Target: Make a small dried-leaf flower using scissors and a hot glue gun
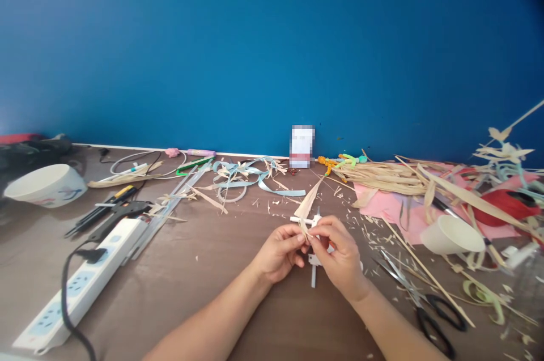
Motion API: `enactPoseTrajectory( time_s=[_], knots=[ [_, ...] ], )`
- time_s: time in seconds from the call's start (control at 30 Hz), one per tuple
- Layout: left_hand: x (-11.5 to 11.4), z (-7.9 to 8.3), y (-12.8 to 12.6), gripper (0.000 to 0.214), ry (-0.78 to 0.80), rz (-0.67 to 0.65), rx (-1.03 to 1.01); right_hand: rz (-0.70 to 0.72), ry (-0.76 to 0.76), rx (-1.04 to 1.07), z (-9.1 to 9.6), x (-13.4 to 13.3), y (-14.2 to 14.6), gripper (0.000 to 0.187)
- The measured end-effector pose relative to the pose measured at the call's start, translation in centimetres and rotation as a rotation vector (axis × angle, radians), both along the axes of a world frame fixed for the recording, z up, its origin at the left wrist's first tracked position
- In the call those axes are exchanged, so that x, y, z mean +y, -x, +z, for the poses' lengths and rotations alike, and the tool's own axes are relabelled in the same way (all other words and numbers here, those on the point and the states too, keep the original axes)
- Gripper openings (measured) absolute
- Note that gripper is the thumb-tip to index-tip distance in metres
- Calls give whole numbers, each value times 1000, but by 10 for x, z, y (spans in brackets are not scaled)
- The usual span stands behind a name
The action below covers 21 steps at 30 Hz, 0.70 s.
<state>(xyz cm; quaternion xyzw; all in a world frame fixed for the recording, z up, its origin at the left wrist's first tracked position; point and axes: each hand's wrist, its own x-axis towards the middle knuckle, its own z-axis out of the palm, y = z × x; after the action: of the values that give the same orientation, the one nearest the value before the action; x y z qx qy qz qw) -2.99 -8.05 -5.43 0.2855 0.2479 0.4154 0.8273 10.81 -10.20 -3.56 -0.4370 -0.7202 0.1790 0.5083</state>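
Note:
Between my hands is a strip of dry, straw-coloured husk (306,203), pinched at its lower end, its wider part rising toward the back. My left hand (280,252) is closed on the strip, thumb against the fingers. From the other side my right hand (338,253) pinches the same piece with thumb and forefinger. Behind and below the hands a white plastic tool (313,276), perhaps a small glue gun, lies on the table, largely hidden by my right hand. Black-handled scissors (419,298) lie beside my right forearm.
At left are a white power strip (80,287), a black glue gun (117,219), clear glue sticks (170,208) and a white bowl (46,185). Blue ribbon (280,192) and a phone-like card (301,147) are behind. Husk strips (378,174), a paper cup (453,234) and scattered scraps fill the right.

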Motion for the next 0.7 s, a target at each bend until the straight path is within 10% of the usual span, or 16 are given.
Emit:
enactPoseTrajectory(
  time_s=[0.7],
  knots=[
    [-5, 2, -3, 11, -376, 257, 289, -70, 23, -92, 11, -10, 0, 7]
  ],
)
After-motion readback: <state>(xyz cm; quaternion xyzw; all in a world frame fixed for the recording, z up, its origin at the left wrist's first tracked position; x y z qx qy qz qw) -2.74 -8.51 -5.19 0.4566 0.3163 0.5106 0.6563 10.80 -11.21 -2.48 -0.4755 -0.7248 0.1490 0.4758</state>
